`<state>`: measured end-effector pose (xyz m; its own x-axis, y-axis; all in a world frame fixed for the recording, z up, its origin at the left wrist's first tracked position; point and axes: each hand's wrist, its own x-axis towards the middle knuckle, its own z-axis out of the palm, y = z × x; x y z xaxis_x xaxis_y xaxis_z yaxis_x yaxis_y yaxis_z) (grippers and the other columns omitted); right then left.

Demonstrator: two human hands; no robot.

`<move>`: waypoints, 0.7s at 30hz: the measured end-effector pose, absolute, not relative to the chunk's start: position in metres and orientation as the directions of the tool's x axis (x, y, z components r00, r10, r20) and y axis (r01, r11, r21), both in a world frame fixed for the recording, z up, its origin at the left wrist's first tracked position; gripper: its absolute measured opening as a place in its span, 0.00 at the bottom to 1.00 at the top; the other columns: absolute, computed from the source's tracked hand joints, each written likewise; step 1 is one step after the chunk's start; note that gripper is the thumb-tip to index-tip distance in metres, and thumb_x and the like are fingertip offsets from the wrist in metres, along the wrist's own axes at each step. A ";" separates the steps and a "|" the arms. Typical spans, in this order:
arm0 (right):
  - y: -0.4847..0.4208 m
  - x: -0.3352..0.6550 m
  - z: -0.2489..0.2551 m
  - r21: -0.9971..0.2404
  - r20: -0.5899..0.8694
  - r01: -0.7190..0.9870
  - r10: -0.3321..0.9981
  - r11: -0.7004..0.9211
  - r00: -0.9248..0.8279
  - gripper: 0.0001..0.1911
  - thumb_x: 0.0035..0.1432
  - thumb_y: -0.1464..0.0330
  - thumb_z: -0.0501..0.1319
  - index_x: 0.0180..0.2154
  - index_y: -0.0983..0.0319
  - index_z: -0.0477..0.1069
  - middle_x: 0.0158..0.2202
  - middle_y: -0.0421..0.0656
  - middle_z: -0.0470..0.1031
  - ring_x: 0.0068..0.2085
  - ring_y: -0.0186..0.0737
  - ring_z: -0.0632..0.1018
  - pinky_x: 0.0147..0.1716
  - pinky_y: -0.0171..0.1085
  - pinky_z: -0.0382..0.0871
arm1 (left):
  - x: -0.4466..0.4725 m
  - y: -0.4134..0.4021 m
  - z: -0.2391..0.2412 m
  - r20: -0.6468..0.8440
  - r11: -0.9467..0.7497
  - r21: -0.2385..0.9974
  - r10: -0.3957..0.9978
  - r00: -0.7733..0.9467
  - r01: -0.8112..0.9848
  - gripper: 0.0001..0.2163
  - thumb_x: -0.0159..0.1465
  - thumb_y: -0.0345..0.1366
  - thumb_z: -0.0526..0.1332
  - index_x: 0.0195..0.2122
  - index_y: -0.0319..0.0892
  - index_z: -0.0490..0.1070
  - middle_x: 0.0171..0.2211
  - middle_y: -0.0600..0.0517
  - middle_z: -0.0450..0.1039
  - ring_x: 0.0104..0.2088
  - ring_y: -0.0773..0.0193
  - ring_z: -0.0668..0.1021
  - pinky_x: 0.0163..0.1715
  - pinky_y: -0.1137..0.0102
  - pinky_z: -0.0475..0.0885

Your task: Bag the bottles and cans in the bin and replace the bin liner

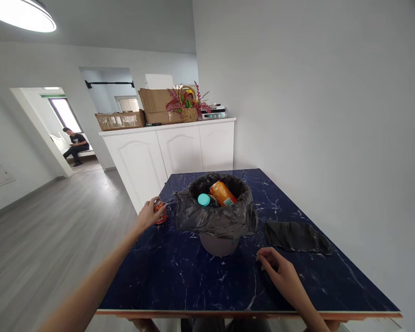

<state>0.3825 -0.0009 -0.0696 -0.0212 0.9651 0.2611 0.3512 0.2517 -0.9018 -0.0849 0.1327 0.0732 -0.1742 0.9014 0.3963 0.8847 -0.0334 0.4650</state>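
Observation:
My left hand (148, 216) is wrapped round a red soda can (162, 216) at the left edge of the blue marbled table (180, 281). To the right of the can stands a bin (220, 245) lined with a black plastic bag (210, 220), its edges folded over the rim. Inside it show an orange drink can (222, 192) and a bottle with a turquoise cap (204, 199); whatever lies deeper is hidden. My right hand (277, 269) rests on the table in front of the bin's right side, fingers curled in, with nothing visible in them.
A folded black plastic bag (297, 237) lies on the table's right side, near the wall. Behind the table, a white cabinet (180, 147) carries cardboard boxes (121, 121) and a flower basket (189, 114). A person (77, 144) sits in the room beyond the left doorway.

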 end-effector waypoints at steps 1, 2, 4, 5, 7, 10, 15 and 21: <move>-0.001 0.383 -0.070 -0.901 0.259 0.355 0.966 0.249 -0.022 0.18 0.69 0.50 0.59 0.42 0.57 0.76 0.35 0.45 0.81 0.34 0.44 0.80 0.34 0.38 0.72 | -0.085 0.132 0.074 0.402 -0.037 0.481 0.897 -0.183 0.876 0.27 0.59 0.54 0.68 0.53 0.42 0.75 0.46 0.40 0.80 0.47 0.41 0.83 0.49 0.55 0.76; 0.000 0.383 -0.071 -0.901 0.254 0.359 0.967 0.245 -0.023 0.18 0.69 0.50 0.59 0.42 0.57 0.76 0.35 0.45 0.81 0.35 0.44 0.80 0.34 0.38 0.72 | -0.085 0.132 0.079 0.418 -0.046 0.494 0.888 -0.191 0.868 0.27 0.60 0.54 0.68 0.54 0.42 0.74 0.47 0.39 0.80 0.47 0.41 0.83 0.48 0.55 0.77; 0.000 0.383 -0.072 -0.901 0.244 0.365 0.970 0.233 -0.018 0.19 0.69 0.49 0.59 0.43 0.57 0.76 0.35 0.44 0.80 0.34 0.44 0.80 0.34 0.39 0.71 | -0.083 0.132 0.101 0.484 -0.072 0.522 0.845 -0.226 0.850 0.29 0.64 0.55 0.65 0.59 0.41 0.70 0.53 0.37 0.77 0.49 0.44 0.82 0.49 0.56 0.77; 0.000 0.383 -0.073 -0.902 0.238 0.365 0.971 0.228 -0.019 0.19 0.69 0.49 0.59 0.43 0.57 0.76 0.34 0.44 0.80 0.34 0.44 0.80 0.34 0.39 0.71 | -0.079 0.132 0.117 0.531 -0.099 0.543 0.809 -0.250 0.834 0.29 0.68 0.56 0.62 0.62 0.40 0.66 0.57 0.36 0.75 0.52 0.46 0.81 0.50 0.58 0.77; 0.001 0.384 -0.073 -0.906 0.227 0.362 0.974 0.219 -0.019 0.20 0.69 0.48 0.58 0.43 0.57 0.75 0.35 0.44 0.80 0.34 0.44 0.80 0.34 0.39 0.71 | -0.065 0.130 0.158 0.669 -0.250 0.639 0.648 -0.365 0.727 0.30 0.68 0.58 0.63 0.63 0.43 0.63 0.58 0.38 0.74 0.52 0.51 0.80 0.48 0.62 0.77; 0.001 0.384 -0.074 -0.912 0.225 0.349 0.974 0.218 -0.019 0.20 0.69 0.48 0.59 0.43 0.57 0.75 0.36 0.45 0.81 0.34 0.44 0.80 0.35 0.39 0.72 | -0.020 0.116 0.215 0.762 -0.569 0.627 0.590 -0.267 0.532 0.26 0.66 0.58 0.67 0.56 0.46 0.68 0.51 0.44 0.77 0.48 0.57 0.81 0.45 0.67 0.77; 0.001 0.383 -0.074 -0.910 0.232 0.348 0.973 0.225 -0.021 0.20 0.69 0.48 0.58 0.44 0.56 0.76 0.35 0.45 0.81 0.34 0.44 0.80 0.33 0.38 0.72 | 0.071 0.080 0.241 0.670 -0.591 0.606 0.740 0.059 0.532 0.26 0.68 0.58 0.64 0.59 0.47 0.68 0.52 0.44 0.79 0.50 0.52 0.81 0.46 0.61 0.77; 0.000 0.385 -0.074 -0.918 0.244 0.316 0.970 0.239 -0.025 0.20 0.68 0.48 0.61 0.43 0.57 0.77 0.36 0.45 0.81 0.35 0.45 0.80 0.35 0.39 0.72 | 0.066 0.094 0.224 0.509 -0.415 0.751 0.859 -0.050 0.513 0.30 0.69 0.62 0.58 0.62 0.46 0.67 0.63 0.38 0.74 0.62 0.45 0.75 0.60 0.53 0.70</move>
<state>0.3849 0.0005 -0.0741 -0.0251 0.9695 0.2436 0.3164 0.2389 -0.9181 0.0656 0.0940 0.2244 -0.0499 0.8593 0.5091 0.5133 -0.4152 0.7511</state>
